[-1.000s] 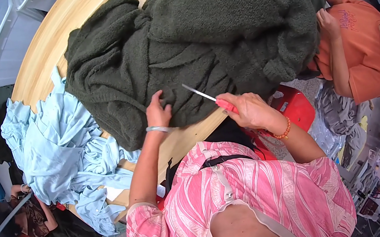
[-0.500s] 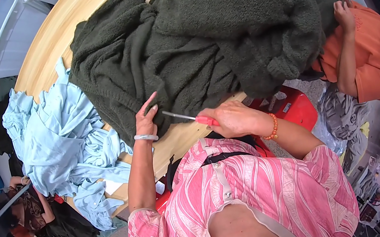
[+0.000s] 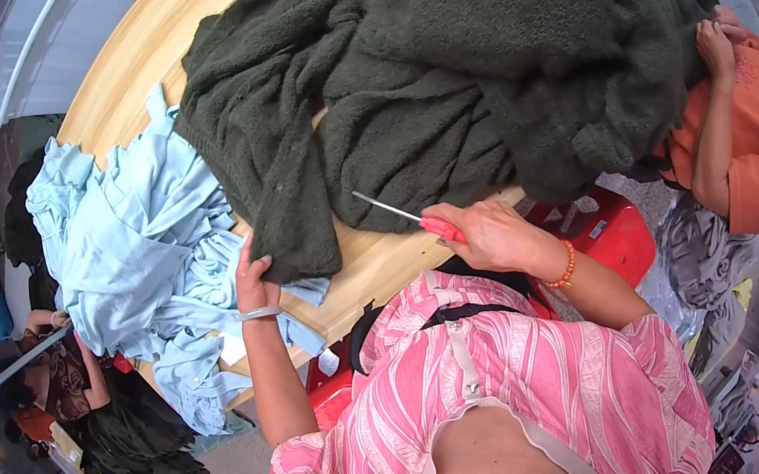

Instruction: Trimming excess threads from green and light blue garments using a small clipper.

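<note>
My left hand point(image 3: 252, 282) has its thumb and fingers closed on the near left edge of a dark green fleece garment point(image 3: 284, 183), whose narrow end lies on the wooden table. In my right hand point(image 3: 496, 235), at the table's near edge, is a red-handled tool point(image 3: 442, 229) with a thin straight metal shaft; its exact kind does not show. The shaft points up and left, toward the fleece. A strip of bare wood separates this garment's lower part from the large dark green fleece heap point(image 3: 504, 22) on its right.
Light blue garments point(image 3: 131, 240) lie crumpled to the left on the wooden table point(image 3: 131, 37). At the right, a person in an orange shirt point(image 3: 754, 141) handles the heap's edge. A red stool point(image 3: 608, 237) stands near my right elbow. Another person point(image 3: 58, 370) is at far left.
My left hand has moved down and left, from pointing over the fleece to gripping its edge. The garment's near end has swung out, opening a gap. My right hand has shifted slightly right.
</note>
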